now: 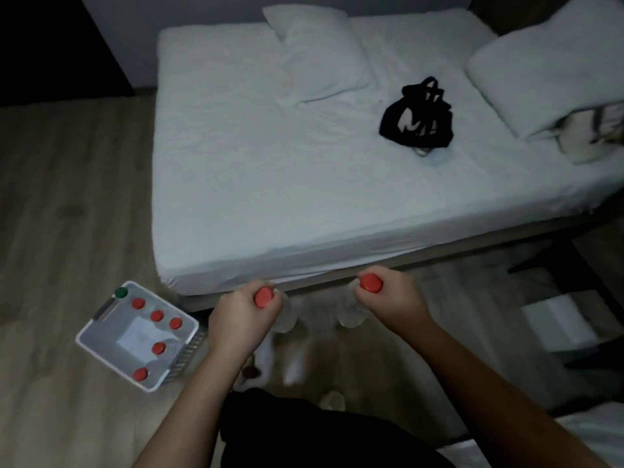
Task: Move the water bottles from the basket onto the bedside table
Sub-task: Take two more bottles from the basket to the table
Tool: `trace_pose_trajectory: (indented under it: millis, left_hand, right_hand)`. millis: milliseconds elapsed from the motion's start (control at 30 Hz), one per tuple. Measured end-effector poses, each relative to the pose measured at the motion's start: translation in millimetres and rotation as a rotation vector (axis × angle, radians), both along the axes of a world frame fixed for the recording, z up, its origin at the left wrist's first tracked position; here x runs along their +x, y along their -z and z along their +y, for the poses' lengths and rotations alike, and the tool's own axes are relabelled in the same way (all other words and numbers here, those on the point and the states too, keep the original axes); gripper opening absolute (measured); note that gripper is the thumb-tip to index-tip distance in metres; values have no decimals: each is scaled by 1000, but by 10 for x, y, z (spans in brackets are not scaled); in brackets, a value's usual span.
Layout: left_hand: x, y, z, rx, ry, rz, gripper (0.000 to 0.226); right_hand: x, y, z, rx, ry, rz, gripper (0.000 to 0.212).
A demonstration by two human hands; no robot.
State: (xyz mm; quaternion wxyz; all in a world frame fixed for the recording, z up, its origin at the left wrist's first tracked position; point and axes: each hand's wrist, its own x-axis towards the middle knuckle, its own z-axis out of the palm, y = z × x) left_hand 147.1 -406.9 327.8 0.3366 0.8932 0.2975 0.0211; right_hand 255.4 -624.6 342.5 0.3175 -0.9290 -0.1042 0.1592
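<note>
Looking down from head height, the left hand (243, 309) at 6 o'clock curled round the neck of a red-capped bottle (263, 297). The right hand (395, 297), just toward 3 o'clock of it, gripped a second red-capped bottle (370, 283), and both bottles hung upright above the wooden floor (67, 197) beside the bed (304, 197). At 8 o'clock a white basket (109, 329) sat on the floor holding five more red-capped bottles (157, 315) and a green-capped bottle (121, 292), while a black bag (417, 116) lay on the bed toward 1 o'clock and a pillow (320, 52) at 12.
</note>
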Motion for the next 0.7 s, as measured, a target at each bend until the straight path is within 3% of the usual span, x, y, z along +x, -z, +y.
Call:
trace_pose_trajectory:
  millis: [233,367,700]
  left_hand:
    - [720,-322,-806,-89,194,-108,28]
    - [1117,-466,-1103,-84,314,-146,38]
    - [2590,-339,-1577,-81,619,-22,17]
  right_hand:
    - [202,-322,-1015,33,302,-48,14]
    - [345,-370,-1409,23,404,-96,15]
    - [1149,-162,-2082,-108,549,-24,25]
